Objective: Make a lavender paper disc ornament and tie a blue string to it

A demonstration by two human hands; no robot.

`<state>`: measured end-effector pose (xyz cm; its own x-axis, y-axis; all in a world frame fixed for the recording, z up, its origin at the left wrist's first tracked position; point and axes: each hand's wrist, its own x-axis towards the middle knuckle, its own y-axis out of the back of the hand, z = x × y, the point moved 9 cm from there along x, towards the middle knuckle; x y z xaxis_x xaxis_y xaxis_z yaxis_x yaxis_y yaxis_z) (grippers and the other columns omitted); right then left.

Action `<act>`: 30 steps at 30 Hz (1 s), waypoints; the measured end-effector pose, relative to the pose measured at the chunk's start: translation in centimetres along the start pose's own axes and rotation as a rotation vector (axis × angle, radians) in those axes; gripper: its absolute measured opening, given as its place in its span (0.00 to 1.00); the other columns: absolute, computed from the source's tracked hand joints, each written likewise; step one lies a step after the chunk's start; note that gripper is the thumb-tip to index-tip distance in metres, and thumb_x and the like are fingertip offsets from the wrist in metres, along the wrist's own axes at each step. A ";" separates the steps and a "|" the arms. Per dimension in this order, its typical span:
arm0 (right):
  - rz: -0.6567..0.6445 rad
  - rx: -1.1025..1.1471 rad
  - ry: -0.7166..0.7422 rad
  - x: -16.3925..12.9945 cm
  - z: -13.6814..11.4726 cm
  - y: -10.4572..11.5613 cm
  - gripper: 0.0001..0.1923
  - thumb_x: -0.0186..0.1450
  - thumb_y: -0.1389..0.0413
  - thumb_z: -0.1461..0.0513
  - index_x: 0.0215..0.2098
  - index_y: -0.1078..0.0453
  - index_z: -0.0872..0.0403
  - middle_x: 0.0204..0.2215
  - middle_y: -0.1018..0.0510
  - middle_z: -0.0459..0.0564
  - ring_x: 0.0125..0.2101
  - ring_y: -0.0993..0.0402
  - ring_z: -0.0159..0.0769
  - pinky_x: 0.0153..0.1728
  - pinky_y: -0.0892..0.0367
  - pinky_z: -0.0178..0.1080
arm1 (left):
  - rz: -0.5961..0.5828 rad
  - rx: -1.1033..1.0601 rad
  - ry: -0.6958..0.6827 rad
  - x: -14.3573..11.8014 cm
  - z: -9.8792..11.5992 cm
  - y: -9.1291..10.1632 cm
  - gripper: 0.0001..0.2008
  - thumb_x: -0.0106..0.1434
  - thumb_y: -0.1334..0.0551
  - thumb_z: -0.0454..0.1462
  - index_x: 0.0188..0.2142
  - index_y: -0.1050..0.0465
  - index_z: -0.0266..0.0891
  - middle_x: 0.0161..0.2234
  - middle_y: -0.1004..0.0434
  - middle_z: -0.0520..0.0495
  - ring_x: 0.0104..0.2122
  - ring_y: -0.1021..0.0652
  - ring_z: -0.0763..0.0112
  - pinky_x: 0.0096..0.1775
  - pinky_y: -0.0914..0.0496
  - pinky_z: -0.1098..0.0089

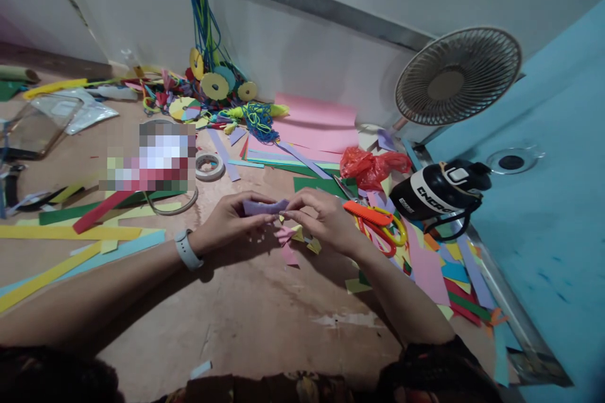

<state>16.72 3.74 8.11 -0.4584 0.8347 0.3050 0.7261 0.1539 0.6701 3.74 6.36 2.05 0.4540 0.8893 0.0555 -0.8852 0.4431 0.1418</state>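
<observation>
Both hands pinch a small purple paper strip just above the desk.

The left hand (231,219) and right hand (321,217) each grip one end of the purple strip (263,206), keeping it taut between the fingertips, seemingly for folding. Pink and yellow scraps (295,236) lie right beneath, and the scissors (378,223) rest beside the right hand on the desk (246,308), within easy reach.

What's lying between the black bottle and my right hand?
In the head view, scissors with orange and yellow handles lie between the black bottle and the right hand.
</observation>
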 end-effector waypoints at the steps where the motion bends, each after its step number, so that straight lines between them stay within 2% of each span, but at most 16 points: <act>1: 0.020 0.010 -0.026 0.1 0.2 0.1 0.04 0.65 0.43 0.64 0.32 0.29 0.55 0.31 0.23 0.49 0.33 0.27 0.32 0.36 0.34 0.35 | 0.016 -0.066 0.031 0.1 -0.3 0.1 0.12 0.57 0.32 0.43 0.35 0.23 0.35 0.25 0.22 0.49 0.23 0.25 0.72 0.26 0.32 0.75; 3: 0.036 0.025 -0.060 0.1 0.4 0.1 0.04 0.64 0.43 0.64 0.31 0.29 0.55 0.30 0.23 0.47 0.32 0.28 0.32 0.36 0.35 0.35 | 0.023 -0.167 0.090 0.1 -0.9 0.1 0.13 0.60 0.35 0.45 0.30 0.24 0.35 0.19 0.26 0.52 0.18 0.28 0.76 0.21 0.35 0.77; 5: 0.026 0.037 -0.069 0.1 0.5 -0.1 0.04 0.64 0.43 0.64 0.31 0.29 0.55 0.30 0.24 0.47 0.32 0.28 0.31 0.35 0.35 0.35 | 0.006 -0.232 0.140 0.1 -1.6 -0.2 0.14 0.60 0.35 0.45 0.28 0.25 0.35 0.20 0.26 0.51 0.18 0.28 0.77 0.21 0.35 0.77; 8: 0.012 0.086 -0.062 0.1 0.5 -0.1 0.03 0.64 0.43 0.64 0.32 0.30 0.54 0.32 0.23 0.47 0.35 0.27 0.32 0.38 0.33 0.37 | -0.007 -0.330 0.225 -0.1 -2.6 -0.5 0.14 0.59 0.33 0.45 0.30 0.23 0.35 0.24 0.22 0.48 0.22 0.25 0.75 0.24 0.32 0.77; 11: 0.139 0.276 -0.154 -0.1 1.7 1.3 0.05 0.65 0.44 0.60 0.33 0.32 0.53 0.35 0.22 0.48 0.37 0.25 0.33 0.41 0.30 0.39 | 0.002 -0.435 0.276 -0.1 -3.1 -0.7 0.14 0.58 0.33 0.46 0.35 0.22 0.35 0.29 0.19 0.45 0.28 0.21 0.70 0.26 0.30 0.76; 14: 0.213 0.516 -0.311 -0.4 3.6 1.8 0.09 0.65 0.44 0.56 0.34 0.36 0.53 0.30 0.23 0.46 0.30 0.22 0.32 0.35 0.26 0.38 | 0.009 -0.492 0.283 -0.1 -3.1 -0.7 0.14 0.58 0.32 0.45 0.36 0.22 0.35 0.33 0.18 0.43 0.31 0.19 0.67 0.24 0.30 0.77; 17: 0.163 0.578 -0.378 -0.4 4.4 1.1 0.12 0.63 0.42 0.54 0.33 0.36 0.54 0.28 0.27 0.42 0.25 0.22 0.30 0.28 0.27 0.34 | 0.024 -0.509 0.296 -0.1 -3.1 -0.7 0.14 0.57 0.31 0.44 0.35 0.22 0.34 0.32 0.18 0.44 0.30 0.19 0.68 0.25 0.28 0.76; 21: 0.096 0.527 -0.351 -0.4 4.4 0.5 0.08 0.63 0.42 0.57 0.35 0.31 0.55 0.33 0.27 0.45 0.28 0.22 0.30 0.30 0.27 0.34 | 0.043 -0.520 0.301 -0.1 -3.0 -0.6 0.13 0.55 0.30 0.43 0.34 0.22 0.34 0.30 0.18 0.44 0.28 0.20 0.68 0.29 0.26 0.73; 25: 0.068 0.345 -0.234 -0.3 3.3 0.9 0.12 0.64 0.42 0.61 0.47 0.30 0.53 0.34 0.24 0.47 0.31 0.23 0.30 0.35 0.27 0.36 | 0.048 -0.531 0.304 -0.1 -2.9 -0.4 0.13 0.53 0.29 0.43 0.33 0.22 0.34 0.30 0.18 0.44 0.29 0.19 0.67 0.30 0.25 0.71; 30: 0.090 0.099 -0.092 -0.1 1.1 1.9 0.06 0.65 0.43 0.63 0.39 0.25 0.55 0.33 0.22 0.49 0.34 0.25 0.32 0.35 0.30 0.36 | 0.049 -0.581 0.298 0.0 -3.0 -0.3 0.14 0.51 0.27 0.42 0.34 0.22 0.35 0.33 0.17 0.43 0.31 0.18 0.64 0.33 0.24 0.69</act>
<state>18.69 4.51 8.57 -0.3437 0.8915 0.2950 0.8112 0.1235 0.5716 3.68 6.54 -0.92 0.4381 0.8662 -0.2402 -0.8529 0.3162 -0.4154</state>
